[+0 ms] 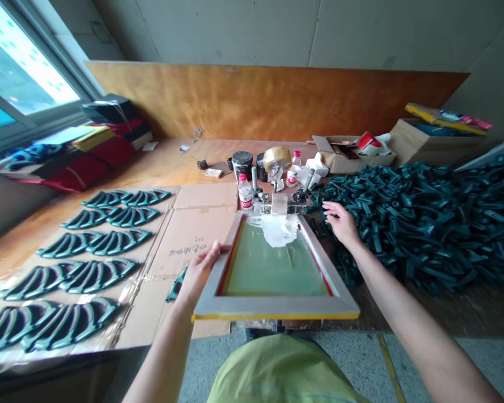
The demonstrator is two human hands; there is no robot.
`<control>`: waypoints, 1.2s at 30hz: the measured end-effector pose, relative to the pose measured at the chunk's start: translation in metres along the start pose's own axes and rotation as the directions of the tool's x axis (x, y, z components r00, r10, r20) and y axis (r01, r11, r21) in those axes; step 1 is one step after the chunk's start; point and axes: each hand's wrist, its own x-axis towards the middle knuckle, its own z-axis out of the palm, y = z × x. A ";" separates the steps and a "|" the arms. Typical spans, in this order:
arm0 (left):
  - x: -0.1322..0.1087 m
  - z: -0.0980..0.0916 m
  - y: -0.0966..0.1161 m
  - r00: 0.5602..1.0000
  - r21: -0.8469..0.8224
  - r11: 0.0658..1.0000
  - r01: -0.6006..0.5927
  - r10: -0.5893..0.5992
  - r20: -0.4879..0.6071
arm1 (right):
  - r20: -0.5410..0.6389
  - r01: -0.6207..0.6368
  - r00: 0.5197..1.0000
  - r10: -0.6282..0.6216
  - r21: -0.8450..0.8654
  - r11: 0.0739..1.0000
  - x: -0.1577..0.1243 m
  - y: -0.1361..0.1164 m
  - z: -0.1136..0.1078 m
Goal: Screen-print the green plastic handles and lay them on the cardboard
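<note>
A screen printing frame with a grey border and green mesh is in front of me, its near edge raised. White ink is smeared across the far end of the mesh. My left hand grips the frame's left side, thumb on top. Beyond the frame's right side, my right hand holds nothing, its fingers apart, close to a big heap of dark green curved plastic parts. At the frame's far end is a metal hinge clamp. A dark green part lies beside my left wrist, partly hidden.
Rows of dark green parts lie fanned on a cardboard sheet at left. Behind the clamp stand red-capped bottles, black tubs and a tape roll. Cardboard boxes sit at back right, red folders at left.
</note>
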 end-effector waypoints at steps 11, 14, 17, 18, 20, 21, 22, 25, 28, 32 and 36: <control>0.000 0.008 -0.120 0.991 0.170 0.978 0.124 -0.115 -0.062 | 0.532 0.521 0.823 -0.199 -0.568 0.637 0.026 -0.051 0.113; 0.000 0.007 -0.122 0.993 0.171 0.979 0.114 -0.109 -0.041 | 0.547 0.492 0.828 -0.124 -0.601 0.630 0.022 -0.043 0.114; 0.000 0.007 -0.123 0.994 0.191 0.976 0.107 -0.100 -0.045 | 0.498 0.455 0.859 -0.119 -0.638 0.621 0.017 -0.041 0.107; 0.000 0.007 -0.124 0.994 0.201 0.974 0.104 -0.096 -0.049 | 0.488 0.448 0.865 -0.117 -0.646 0.618 0.014 -0.043 0.105; 0.000 0.008 -0.125 0.994 0.212 0.972 0.100 -0.089 -0.062 | 0.480 0.429 0.872 -0.090 -0.664 0.612 0.004 -0.046 0.104; 0.000 0.009 -0.125 0.994 0.209 0.973 0.099 -0.087 -0.065 | 0.485 0.424 0.871 -0.074 -0.668 0.612 -0.002 -0.048 0.105; 0.000 0.009 -0.125 0.994 0.201 0.975 0.097 -0.086 -0.067 | 0.498 0.430 0.864 -0.067 -0.663 0.612 -0.009 -0.050 0.106; -0.001 0.009 -0.126 0.995 0.176 0.980 0.095 -0.086 -0.056 | 0.618 0.550 0.776 -0.124 -0.568 0.612 -0.034 -0.052 0.104; -0.002 0.009 -0.126 0.995 0.189 0.977 0.095 -0.086 -0.055 | 0.748 0.703 0.622 -0.231 -0.403 0.586 -0.053 -0.051 0.088; -0.003 0.011 -0.124 0.994 0.188 0.978 0.093 -0.081 -0.067 | 0.818 0.794 0.482 -0.315 -0.257 0.551 -0.049 -0.051 0.063; -0.004 0.012 -0.122 0.993 0.189 0.978 0.090 -0.073 -0.095 | 0.735 0.750 0.578 -0.356 -0.306 0.586 -0.035 -0.051 0.069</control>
